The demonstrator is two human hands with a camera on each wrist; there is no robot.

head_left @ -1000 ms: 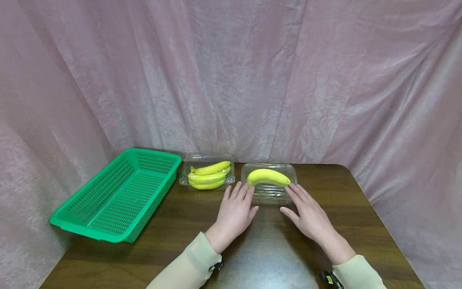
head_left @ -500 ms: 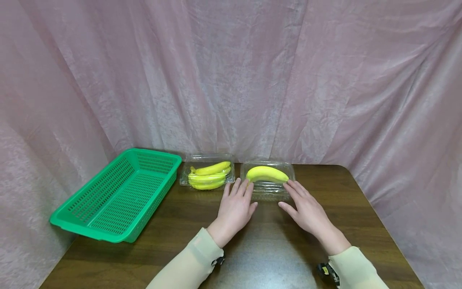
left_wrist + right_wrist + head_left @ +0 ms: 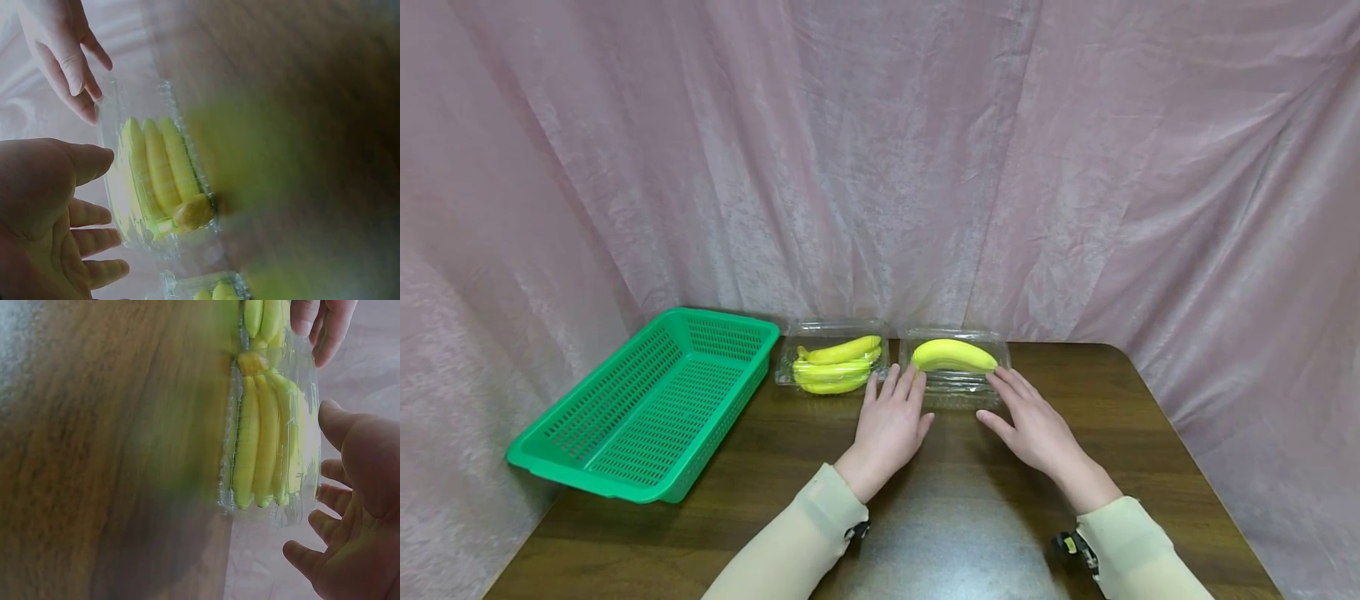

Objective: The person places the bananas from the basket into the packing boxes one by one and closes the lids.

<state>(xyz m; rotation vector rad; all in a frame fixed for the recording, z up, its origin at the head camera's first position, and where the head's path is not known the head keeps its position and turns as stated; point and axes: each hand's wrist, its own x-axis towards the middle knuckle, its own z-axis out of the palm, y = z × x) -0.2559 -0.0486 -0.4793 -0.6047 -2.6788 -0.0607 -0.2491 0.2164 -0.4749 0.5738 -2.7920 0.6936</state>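
Observation:
Both of my hands reach forward to a clear plastic clamshell box (image 3: 958, 388) at the back of the table. Inside it lies a bunch of yellow bananas (image 3: 953, 355), whose several fruits and joined stem end show in the wrist views. My left hand (image 3: 887, 429) has its fingers extended at the box's front left corner. At the front right corner is my right hand (image 3: 1039, 427), fingers straight and thumb apart. The fingertips are at or very near the plastic; firm contact cannot be made out. Neither hand grips anything.
Left of this box stands a second clear clamshell (image 3: 786, 371) with bananas (image 3: 837, 373) in it, a narrow gap between the two. A green perforated basket (image 3: 718, 429) sits at the left of the brown table (image 3: 955, 533). Pink curtains (image 3: 917, 167) hang behind.
The right-hand banana box has slid away toward the table's back edge and slightly left, level with the other box. Both hands have moved forward along with it, fingers still straight.

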